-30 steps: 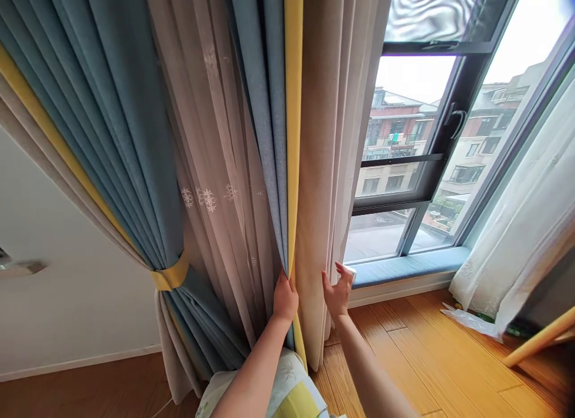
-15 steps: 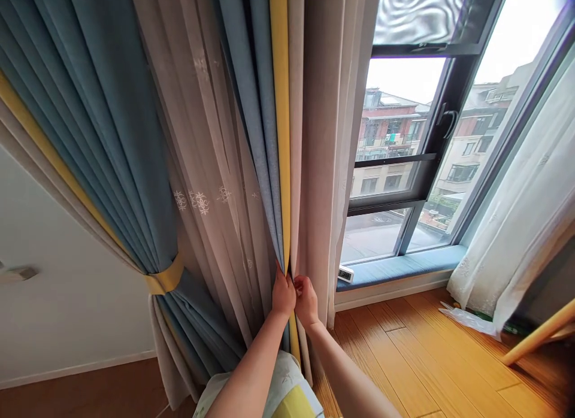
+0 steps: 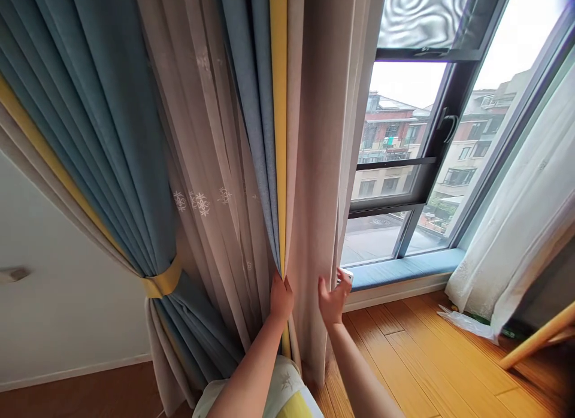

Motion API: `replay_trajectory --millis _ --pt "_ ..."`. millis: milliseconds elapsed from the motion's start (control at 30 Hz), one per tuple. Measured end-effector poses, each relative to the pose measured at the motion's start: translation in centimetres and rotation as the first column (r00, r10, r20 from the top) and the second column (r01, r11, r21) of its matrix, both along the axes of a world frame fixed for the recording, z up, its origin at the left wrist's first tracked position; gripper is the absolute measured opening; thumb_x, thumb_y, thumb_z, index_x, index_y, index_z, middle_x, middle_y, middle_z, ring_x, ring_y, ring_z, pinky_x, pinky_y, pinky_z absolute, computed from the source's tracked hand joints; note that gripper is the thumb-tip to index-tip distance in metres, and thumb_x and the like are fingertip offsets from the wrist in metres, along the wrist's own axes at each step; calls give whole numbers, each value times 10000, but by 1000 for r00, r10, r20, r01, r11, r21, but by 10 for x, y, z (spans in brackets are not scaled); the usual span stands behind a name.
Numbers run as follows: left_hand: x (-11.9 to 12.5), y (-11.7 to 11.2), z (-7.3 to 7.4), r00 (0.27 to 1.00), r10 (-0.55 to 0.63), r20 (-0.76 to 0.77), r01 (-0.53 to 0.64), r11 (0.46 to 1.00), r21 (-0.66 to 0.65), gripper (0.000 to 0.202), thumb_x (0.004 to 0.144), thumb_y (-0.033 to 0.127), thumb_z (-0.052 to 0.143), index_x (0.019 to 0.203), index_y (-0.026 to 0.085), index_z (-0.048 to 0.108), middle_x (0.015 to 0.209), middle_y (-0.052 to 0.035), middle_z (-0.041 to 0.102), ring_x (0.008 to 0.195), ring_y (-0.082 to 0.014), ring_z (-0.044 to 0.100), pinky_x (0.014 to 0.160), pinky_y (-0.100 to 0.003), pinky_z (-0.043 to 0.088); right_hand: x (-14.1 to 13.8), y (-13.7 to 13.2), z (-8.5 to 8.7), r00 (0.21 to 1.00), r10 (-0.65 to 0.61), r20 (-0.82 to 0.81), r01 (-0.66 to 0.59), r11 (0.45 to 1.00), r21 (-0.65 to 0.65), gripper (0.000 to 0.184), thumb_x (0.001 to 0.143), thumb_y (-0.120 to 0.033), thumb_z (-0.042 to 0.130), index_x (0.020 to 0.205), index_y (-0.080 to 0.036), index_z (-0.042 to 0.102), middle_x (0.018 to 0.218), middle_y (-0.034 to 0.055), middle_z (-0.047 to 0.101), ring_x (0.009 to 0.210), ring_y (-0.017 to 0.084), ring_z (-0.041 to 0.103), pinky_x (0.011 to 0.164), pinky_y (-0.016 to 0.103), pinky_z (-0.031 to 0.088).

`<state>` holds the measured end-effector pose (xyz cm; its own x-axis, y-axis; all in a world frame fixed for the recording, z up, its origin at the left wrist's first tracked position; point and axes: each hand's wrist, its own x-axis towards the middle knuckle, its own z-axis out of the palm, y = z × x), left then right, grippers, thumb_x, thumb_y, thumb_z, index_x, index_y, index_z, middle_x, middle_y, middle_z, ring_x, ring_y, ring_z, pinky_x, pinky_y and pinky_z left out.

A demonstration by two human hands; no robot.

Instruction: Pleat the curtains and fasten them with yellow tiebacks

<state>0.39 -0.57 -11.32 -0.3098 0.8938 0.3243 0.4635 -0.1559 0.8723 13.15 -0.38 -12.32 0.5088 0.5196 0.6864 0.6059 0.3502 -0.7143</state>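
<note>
My left hand [image 3: 281,298] is closed around the gathered blue, yellow and beige curtain [image 3: 280,214], pinching its folds into a narrow bunch. To its right, my right hand [image 3: 333,298] is open, thumb and fingers apart, at the outer edge of the beige curtain part [image 3: 317,226] by the window. Whether its fingertips touch the cloth I cannot tell. Below my left hand, the lower folds hang partly behind my forearm. Further left, a matching blue curtain [image 3: 135,166] is drawn in by a yellow tieback [image 3: 164,278].
A sheer embroidered curtain [image 3: 211,226] hangs between the blue ones. On the right are a window [image 3: 398,184], a blue sill cushion [image 3: 404,274] and a small white digital clock [image 3: 348,276] partly behind my fingers. A plastic bag [image 3: 467,323] and a wooden leg [image 3: 539,334] stand out on the floor.
My right hand has let go of the bunch beside my left hand, moved right to the beige edge and opened. The beige cloth spreads wider. My left hand keeps its hold.
</note>
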Motion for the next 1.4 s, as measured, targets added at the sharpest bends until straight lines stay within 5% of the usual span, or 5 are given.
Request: replay_trajectory --millis 267,667,967,1133,1400 --pt "3 4 4 1000 -31 -1 31 999 -10 416 858 342 269 1159 100 423 1174 -194 505 1142 -231 460 934 -319 362 4 17 -16 955 288 74 -262 933 -247 303 814 -410 372 718 -186 552 726 40 541 635 154 507 600 280 403" --pt "2 -1 3 989 -99 -106 96 995 -33 404 807 420 389 1055 109 457 1019 -162 577 995 -248 549 847 -327 416 -50 -19 -30 784 531 320 -468 845 -257 369 763 -153 382 1103 -185 523 917 86 548 819 196 539 674 299 457" --pt "4 3 -3 993 -22 -119 12 997 -81 323 842 253 291 1085 113 451 1076 -157 561 1043 -219 527 847 -292 406 -18 -2 -22 990 126 67 -121 990 -71 536 787 -354 466 1257 -126 345 1184 166 444 1097 262 421 887 451 369" --pt "7 1 -5 993 -18 -117 21 1000 20 332 843 270 303 1072 89 463 1068 -181 542 1046 -223 511 878 -311 396 -30 7 -20 890 454 52 -417 853 -314 349 856 -311 304 1073 -185 547 1021 93 588 894 198 565 758 337 454" --pt "7 -5 9 983 -15 -184 19 1000 22 348 728 344 549 989 115 527 990 -122 541 929 -200 557 813 -275 440 -50 -17 -33 772 600 210 -525 789 -320 417 793 -197 359 1191 -168 482 1152 93 549 1090 229 474 889 368 411"
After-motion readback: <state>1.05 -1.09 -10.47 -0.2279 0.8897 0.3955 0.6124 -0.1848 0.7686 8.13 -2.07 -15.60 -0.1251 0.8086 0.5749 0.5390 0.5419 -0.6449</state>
